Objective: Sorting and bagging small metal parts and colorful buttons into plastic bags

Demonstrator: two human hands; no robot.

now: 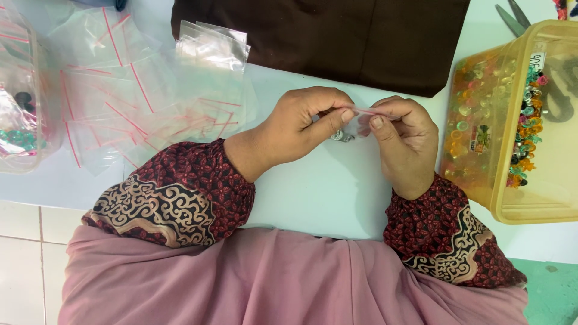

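- The left hand [301,123] comes in from the lower left, wrist bent, knuckles up, over the middle of the bench [325,192]. Its grip is closed: thumb and fingertips pinch the left end of a small clear bag [361,112] with a pink strip along its top.
- The right hand [403,141] comes up from the lower right, fingers curled inward. Its grip is also pinched shut on the right end of the same bag, thumb pressed along the strip.
- The bag hangs between the two hands, just above the bench surface; the hands nearly touch each other.
- A small silvery piece [342,136] shows just below the left thumb, between the hands; I cannot tell whether it is inside the bag or lying on the bench.
- Both forearms wear dark red patterned sleeves [180,192] over a pink cloth.
- A yellow see-through plastic tub [512,198] stands at the right edge of the bench, holding many small colourful beads or rings [524,126].
- A loose pile of empty clear bags [150,102] with red strips lies toward the left far side.
- Another clear container [18,150] at the left edge holds green and dark bits.
- A dark brown cloth [361,36] lies along the far edge, and scissor tips [512,18] show in the far right corner.
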